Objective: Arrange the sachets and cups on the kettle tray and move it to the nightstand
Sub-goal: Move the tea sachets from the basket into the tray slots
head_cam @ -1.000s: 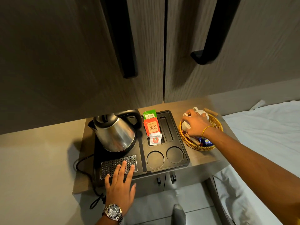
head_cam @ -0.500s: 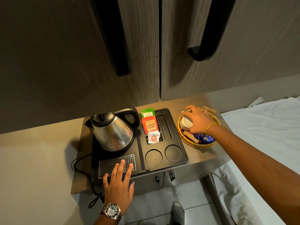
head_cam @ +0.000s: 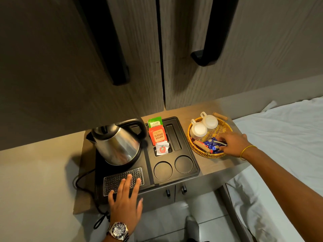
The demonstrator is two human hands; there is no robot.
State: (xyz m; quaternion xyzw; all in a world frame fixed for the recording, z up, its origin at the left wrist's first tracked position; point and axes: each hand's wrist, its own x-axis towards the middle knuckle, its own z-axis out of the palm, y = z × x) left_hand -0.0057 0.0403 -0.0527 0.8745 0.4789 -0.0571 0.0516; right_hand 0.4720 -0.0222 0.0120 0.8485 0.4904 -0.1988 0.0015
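The black kettle tray (head_cam: 195,165) lies on a wooden top and holds a steel kettle (head_cam: 117,145). Green (head_cam: 154,122), red (head_cam: 158,136) and white (head_cam: 162,148) sachets stand in its slot. Both round cup recesses (head_cam: 162,171) are bare. To the right, a wicker basket (head_cam: 202,151) holds two white cups (head_cam: 198,130) upside down, blue sachets (head_cam: 210,144) and a brown stick sachet (head_cam: 201,145). My right hand (head_cam: 234,143) reaches into the basket, fingertips pinched on a blue sachet. My left hand (head_cam: 125,201) rests flat on the tray's metal grille (head_cam: 111,180).
Tall wardrobe doors with black handles (head_cam: 115,63) rise right behind the top. A white bed (head_cam: 279,137) borders it on the right. A black power cord (head_cam: 82,182) loops off the left front. Another brown stick (head_cam: 220,116) lies behind the basket. Cabinet knobs (head_cam: 183,188) sit below.
My right hand let go of the cup at the back of the basket and moved to the blue sachets at its front. The left hand stayed on the grille.
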